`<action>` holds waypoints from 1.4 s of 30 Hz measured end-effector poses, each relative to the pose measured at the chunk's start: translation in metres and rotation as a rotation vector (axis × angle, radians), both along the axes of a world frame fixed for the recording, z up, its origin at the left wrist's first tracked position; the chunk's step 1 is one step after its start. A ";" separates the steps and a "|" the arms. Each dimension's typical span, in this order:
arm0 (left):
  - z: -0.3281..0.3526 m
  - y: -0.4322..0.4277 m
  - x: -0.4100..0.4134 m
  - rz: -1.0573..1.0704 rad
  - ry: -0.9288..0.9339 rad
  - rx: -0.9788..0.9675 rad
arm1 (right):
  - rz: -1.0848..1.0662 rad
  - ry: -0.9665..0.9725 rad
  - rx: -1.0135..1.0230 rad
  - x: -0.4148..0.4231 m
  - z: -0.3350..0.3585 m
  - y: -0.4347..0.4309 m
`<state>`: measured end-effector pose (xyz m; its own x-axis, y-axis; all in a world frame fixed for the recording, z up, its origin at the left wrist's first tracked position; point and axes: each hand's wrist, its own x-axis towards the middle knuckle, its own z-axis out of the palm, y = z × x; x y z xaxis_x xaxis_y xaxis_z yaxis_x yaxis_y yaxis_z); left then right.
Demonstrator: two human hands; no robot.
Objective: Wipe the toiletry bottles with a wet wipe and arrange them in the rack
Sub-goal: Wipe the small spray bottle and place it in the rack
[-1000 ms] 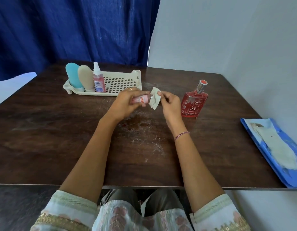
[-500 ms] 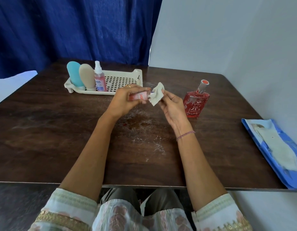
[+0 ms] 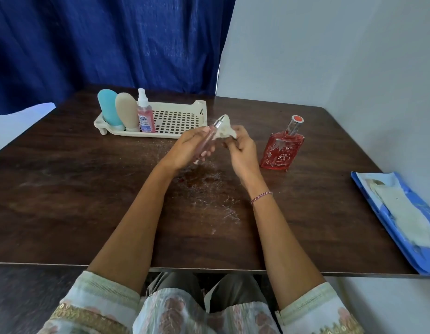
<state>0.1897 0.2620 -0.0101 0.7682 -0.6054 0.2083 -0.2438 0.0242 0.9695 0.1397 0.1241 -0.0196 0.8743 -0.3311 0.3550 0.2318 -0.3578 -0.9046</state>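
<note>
My left hand (image 3: 188,149) grips a slim pink spray vial (image 3: 209,138) above the table's middle, its silver top tilted up and away. My right hand (image 3: 240,149) pinches a crumpled white wet wipe (image 3: 224,128) against the vial's top. The cream perforated rack (image 3: 177,116) stands behind, with a blue tube (image 3: 107,106), a beige tube (image 3: 127,110) and a pink spray bottle (image 3: 144,114) upright at its left end. A flat red perfume bottle (image 3: 282,148) stands to the right of my hands.
A blue wet-wipe pack (image 3: 402,220) lies open at the table's right edge. The dark wooden table (image 3: 64,201) has pale smears near the middle. A blue curtain hangs behind and a white wall runs along the right.
The vial has swung from lying sideways to pointing up and away in my left hand. The wipe has shifted with my right hand onto its silver top.
</note>
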 end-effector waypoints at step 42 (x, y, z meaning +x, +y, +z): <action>0.000 -0.008 0.006 0.154 0.318 -0.281 | -0.077 -0.306 -0.433 -0.006 -0.009 0.039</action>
<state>0.1957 0.2540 -0.0104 0.8972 -0.4330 0.0874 0.0435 0.2837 0.9579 0.1341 0.1629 -0.0288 0.6882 -0.1569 0.7083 0.4199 -0.7100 -0.5653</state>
